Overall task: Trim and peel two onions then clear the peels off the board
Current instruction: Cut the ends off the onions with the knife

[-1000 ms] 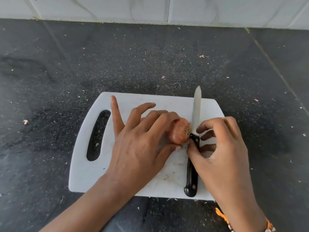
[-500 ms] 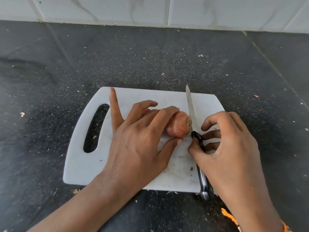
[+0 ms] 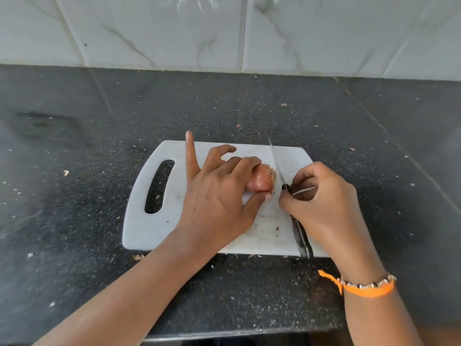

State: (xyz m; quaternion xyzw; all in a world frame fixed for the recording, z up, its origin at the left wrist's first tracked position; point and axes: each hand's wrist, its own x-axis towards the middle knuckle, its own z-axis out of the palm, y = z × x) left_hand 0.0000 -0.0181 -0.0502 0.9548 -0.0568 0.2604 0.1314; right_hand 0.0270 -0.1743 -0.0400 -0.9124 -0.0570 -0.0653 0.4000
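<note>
While left hand (image 3: 214, 196) fingers clamp the half-hidden onion (image 3: 260, 182), right hand (image 3: 321, 203) fingers wrap the knife (image 3: 275, 161).

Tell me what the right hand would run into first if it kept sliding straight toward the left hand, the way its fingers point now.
Most likely the root end of the onion. The right hand grips the knife, whose blade lies just right of the roots, so the blade would meet the onion first, then the left hand holding it. Depth is unclear.

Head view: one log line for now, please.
left hand holds onion | right hand grips knife | root untrimmed | board
</note>
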